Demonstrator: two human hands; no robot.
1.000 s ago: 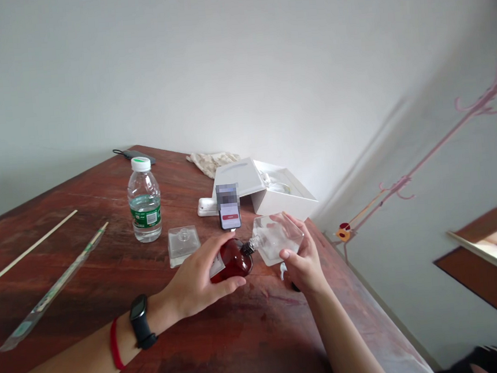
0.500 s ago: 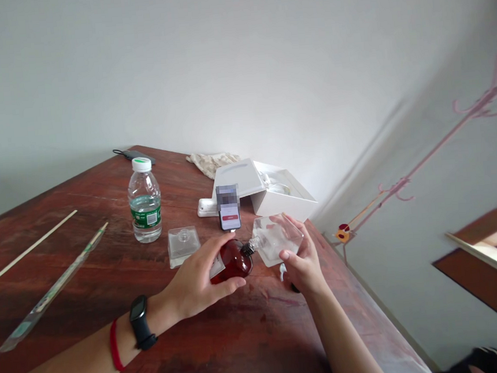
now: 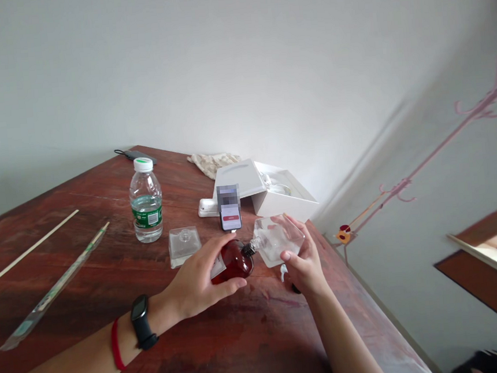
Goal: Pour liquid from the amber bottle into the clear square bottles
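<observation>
My left hand is wrapped round a bottle of dark red liquid, which lies tilted with its black-ringed neck to the right. In my right hand is a clear, square glass bottle, tipped so that its neck meets the mouth of the red one. Whether liquid flows between them I cannot tell. Below the clear bottle lies a small whitish plastic piece, with a black piece partly hidden by my right hand. Another clear square container is beyond my left hand.
A phone stands upright behind the bottles, near an open white box. A water bottle is on the left. Farther left lie a thin stick and wrapped chopsticks. Cloth lies against the wall.
The whole view has shifted very slightly. Both hands and the two bottles keep the same pose, necks together.
</observation>
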